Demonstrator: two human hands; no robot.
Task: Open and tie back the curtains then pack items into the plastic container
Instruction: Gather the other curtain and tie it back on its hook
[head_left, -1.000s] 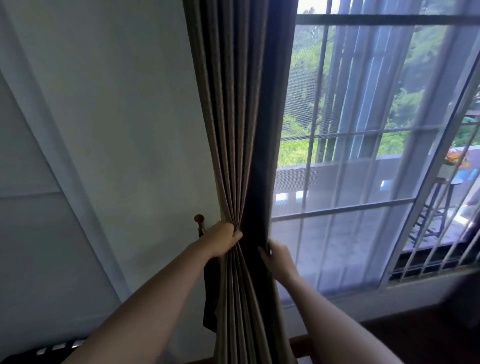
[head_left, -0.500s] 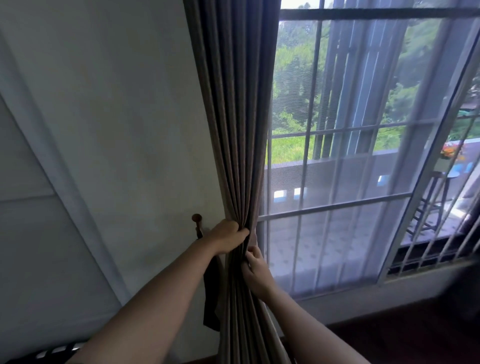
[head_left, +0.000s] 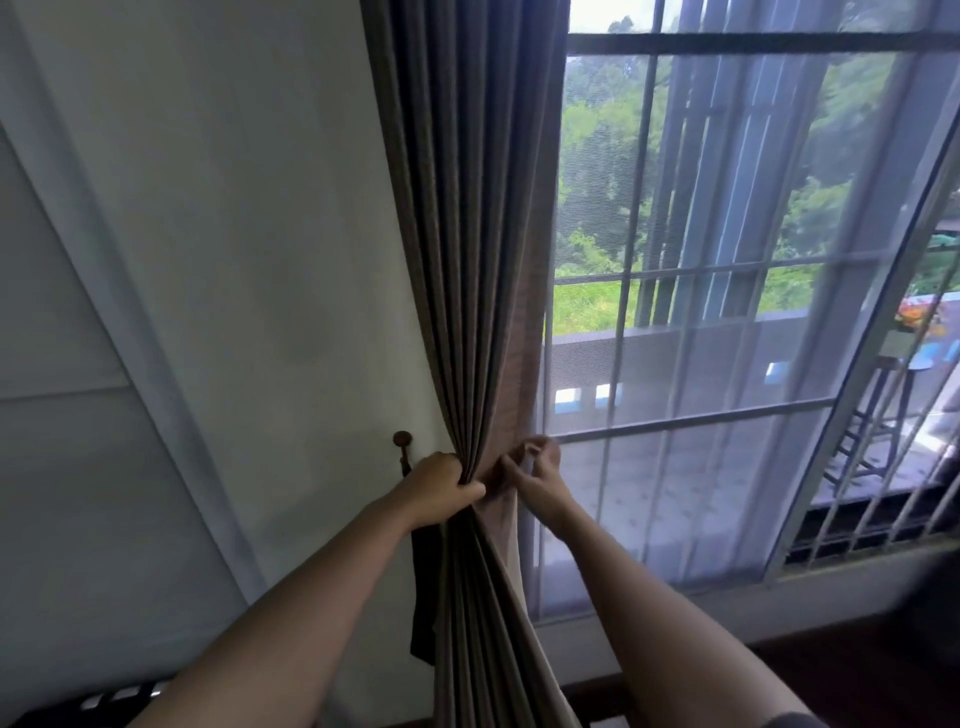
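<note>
White wall on the left, barred window on the right with a sheer curtain across it, and greenery outside. Between them hangs the brown curtain, drawn into a tight bunch of pleats. The left hand is clenched round that bunch, just beside a wooden knob on the wall with a dark strap hanging below it. The right hand, fingers curled, looks to be pinching the curtain's right edge, though the grip is hard to make out.
</note>
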